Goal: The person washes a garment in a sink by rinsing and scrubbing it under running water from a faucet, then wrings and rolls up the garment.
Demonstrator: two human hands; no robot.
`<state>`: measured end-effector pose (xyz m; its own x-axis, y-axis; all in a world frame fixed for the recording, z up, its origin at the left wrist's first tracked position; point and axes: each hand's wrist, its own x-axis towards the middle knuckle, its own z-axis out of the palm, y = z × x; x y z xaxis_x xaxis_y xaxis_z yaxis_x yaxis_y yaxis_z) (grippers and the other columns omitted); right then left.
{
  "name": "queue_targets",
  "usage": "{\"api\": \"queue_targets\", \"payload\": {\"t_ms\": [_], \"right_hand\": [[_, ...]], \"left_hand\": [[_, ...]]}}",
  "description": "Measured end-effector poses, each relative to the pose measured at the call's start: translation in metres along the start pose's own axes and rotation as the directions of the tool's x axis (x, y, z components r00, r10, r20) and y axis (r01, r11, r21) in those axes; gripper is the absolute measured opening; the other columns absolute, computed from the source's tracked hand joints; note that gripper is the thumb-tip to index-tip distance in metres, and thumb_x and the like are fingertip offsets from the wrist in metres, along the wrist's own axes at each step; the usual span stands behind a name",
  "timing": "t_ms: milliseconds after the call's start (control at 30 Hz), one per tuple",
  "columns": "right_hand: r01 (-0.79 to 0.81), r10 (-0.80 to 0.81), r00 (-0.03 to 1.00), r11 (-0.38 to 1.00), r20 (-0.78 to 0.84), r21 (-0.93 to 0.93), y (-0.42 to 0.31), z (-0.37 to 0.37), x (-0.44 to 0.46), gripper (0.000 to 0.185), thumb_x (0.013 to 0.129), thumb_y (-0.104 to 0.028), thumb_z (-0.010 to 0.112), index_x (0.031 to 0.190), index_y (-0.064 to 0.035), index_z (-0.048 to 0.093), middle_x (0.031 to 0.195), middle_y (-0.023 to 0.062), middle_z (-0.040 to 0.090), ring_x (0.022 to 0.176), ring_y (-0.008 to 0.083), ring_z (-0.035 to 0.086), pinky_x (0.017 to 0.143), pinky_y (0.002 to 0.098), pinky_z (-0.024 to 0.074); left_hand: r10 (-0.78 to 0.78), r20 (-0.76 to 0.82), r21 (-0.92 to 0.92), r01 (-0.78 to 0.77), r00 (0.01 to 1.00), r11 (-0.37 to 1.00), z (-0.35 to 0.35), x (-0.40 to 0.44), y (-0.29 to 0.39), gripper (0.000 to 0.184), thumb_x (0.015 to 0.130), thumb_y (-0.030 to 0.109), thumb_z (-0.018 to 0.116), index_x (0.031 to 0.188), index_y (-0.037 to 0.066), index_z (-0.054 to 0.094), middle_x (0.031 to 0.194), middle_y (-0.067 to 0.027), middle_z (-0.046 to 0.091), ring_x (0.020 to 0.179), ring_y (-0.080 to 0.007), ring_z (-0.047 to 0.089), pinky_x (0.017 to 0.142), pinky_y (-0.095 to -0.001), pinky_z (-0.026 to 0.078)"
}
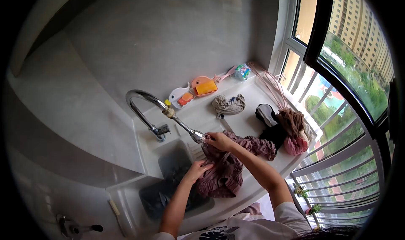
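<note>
1. Glossy white sink counter: near edge partly hidden by the bare R forearm; R side bounded by a black window frame. Corners of the view are cut off by the dark lens circle.
2. White sink basin: crossed by the L forearm; dark contents can't be made out. L rim is left in sight.
3. Dusty-mauve crinkled fabric garment: held up in front, over the basin's R part & adjoining counter; a bunched length is stretched R, under the R forearm, nr the cloths. Inner folds hidden.
4. Curved chrome tap: nozzle pointed at the garment's top, just beside the R fingers; contact & water flow can't be told.
5. Brown-and-pink crumpled cloth heap: set nr the counter's R edge, lower layers hidden; black-and-grey cloth lies alongside.
6. R hand: clamped on the garment's upper edge; fingertips partly hidden in fabric.
7. L hand: garment's L edge pinched, thumb on top; underside fingers unseen.
8. Bunched grey-beige cloth: placed behind the garment, w/ white counter seen btwn.
</note>
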<state>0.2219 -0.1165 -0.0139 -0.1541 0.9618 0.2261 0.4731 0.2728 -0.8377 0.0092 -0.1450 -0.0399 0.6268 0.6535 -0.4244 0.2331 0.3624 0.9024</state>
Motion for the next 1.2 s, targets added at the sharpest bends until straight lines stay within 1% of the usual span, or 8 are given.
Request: {"api": "queue_targets", "payload": {"t_ms": [133, 333, 500, 633, 833, 1067, 1133, 1200], "right_hand": [[-0.313, 0.419, 0.908, 0.658, 0.012, 0.685, -0.006, -0.023, 0.011, 0.031, 0.095, -0.03, 0.06, 0.098, 0.0013, 0.059, 0.076, -0.0024, 0.058, 0.073, 0.0094, 0.053, 0.066, 0.0284, 0.045], [-0.111, 0.046, 0.977, 0.944, -0.209, -0.311, -0.038, 0.051, -0.016, 0.028, 0.09, -0.032, 0.057, 0.108, -0.0097, 0.056, 0.105, 0.0141, 0.059, 0.088, 0.0357, 0.061, 0.072, 0.0444, 0.0508], [0.314, -0.294, 0.948, 0.823, 0.118, -0.474, -0.052, 0.063, -0.031, 0.031, 0.077, -0.03, 0.067, 0.095, -0.0085, 0.053, 0.088, 0.0105, 0.056, 0.082, 0.0297, 0.063, 0.068, 0.0425, 0.0509], [-0.311, 0.19, 0.902, 0.909, -0.387, -0.278, -0.015, 0.027, 0.018, 0.036, 0.078, -0.029, 0.067, 0.105, -0.0084, 0.053, 0.087, 0.0177, 0.065, 0.078, 0.0391, 0.064, 0.065, 0.0461, 0.0505], [0.064, -0.094, 0.994, 0.923, -0.061, -0.379, -0.058, 0.067, -0.03, 0.037, 0.076, -0.034, 0.067, 0.102, -0.008, 0.062, 0.087, 0.0171, 0.066, 0.076, 0.0365, 0.065, 0.065, 0.0462, 0.053], [-0.178, -0.02, 0.906, 0.888, -0.424, -0.423, -0.031, 0.044, 0.0, 0.027, 0.074, -0.028, 0.07, 0.091, -0.0079, 0.063, 0.1, 0.0116, 0.058, 0.09, 0.0307, 0.062, 0.069, 0.0427, 0.0534], [-0.061, -0.081, 0.941, 0.915, -0.328, -0.399, -0.061, 0.065, -0.023, 0.027, 0.073, -0.028, 0.071, 0.088, -0.0076, 0.061, 0.105, 0.0099, 0.055, 0.095, 0.0285, 0.06, 0.069, 0.0424, 0.0535], [0.059, -0.147, 0.973, 0.906, -0.181, -0.418, -0.055, 0.072, -0.028, 0.027, 0.073, -0.029, 0.071, 0.086, -0.0079, 0.06, 0.094, 0.0104, 0.059, 0.081, 0.0321, 0.063, 0.067, 0.0429, 0.0537]], "left_hand": [[0.345, -0.276, -0.497, -0.441, 0.897, 0.747, -0.007, -0.004, -0.001, 0.028, 0.093, 0.019, 0.059, 0.117, 0.006, 0.056, 0.117, -0.0044, 0.059, 0.109, -0.0162, 0.056, 0.094, -0.0337, 0.045], [0.23, -0.249, -0.789, -0.335, 0.941, 0.516, -0.001, 0.073, -0.028, 0.042, 0.1, 0.041, 0.043, 0.128, 0.009, 0.048, 0.128, -0.0055, 0.053, 0.121, -0.02, 0.049, 0.105, -0.0358, 0.037], [0.881, -0.302, -0.78, -0.626, 0.365, -0.008, 0.028, 0.131, -0.065, 0.035, 0.101, 0.036, 0.038, 0.117, 0.009, 0.052, 0.111, -0.0062, 0.055, 0.113, -0.0194, 0.052, 0.099, -0.0346, 0.039], [0.093, -0.213, -0.875, -0.232, 0.973, 0.424, 0.053, 0.057, 0.036, 0.042, 0.101, 0.04, 0.035, 0.124, 0.009, 0.052, 0.123, -0.008, 0.056, 0.115, -0.0227, 0.055, 0.098, -0.039, 0.045], [0.516, 0.043, -0.959, -0.109, 0.855, 0.26, 0.012, 0.105, -0.026, 0.043, 0.102, 0.039, 0.036, 0.132, 0.011, 0.049, 0.127, -0.0061, 0.055, 0.116, -0.0208, 0.055, 0.098, -0.0361, 0.046], [-0.095, -0.236, -0.847, -0.157, 0.967, 0.507, 0.044, 0.09, -0.008, 0.039, 0.101, 0.038, 0.037, 0.128, 0.014, 0.051, 0.125, -0.0025, 0.056, 0.117, -0.0172, 0.053, 0.097, -0.0346, 0.046], [0.279, -0.044, -0.746, 0.154, 0.959, -0.648, 0.023, 0.124, -0.068, 0.041, 0.101, 0.037, 0.038, 0.129, 0.009, 0.05, 0.127, -0.0062, 0.053, 0.119, -0.0216, 0.052, 0.104, -0.0391, 0.038], [0.308, -0.013, -0.693, 0.213, 0.951, -0.689, 0.026, 0.119, -0.062, 0.043, 0.101, 0.038, 0.039, 0.129, 0.007, 0.049, 0.128, -0.0076, 0.052, 0.12, -0.0236, 0.051, 0.107, -0.0409, 0.035]]}}
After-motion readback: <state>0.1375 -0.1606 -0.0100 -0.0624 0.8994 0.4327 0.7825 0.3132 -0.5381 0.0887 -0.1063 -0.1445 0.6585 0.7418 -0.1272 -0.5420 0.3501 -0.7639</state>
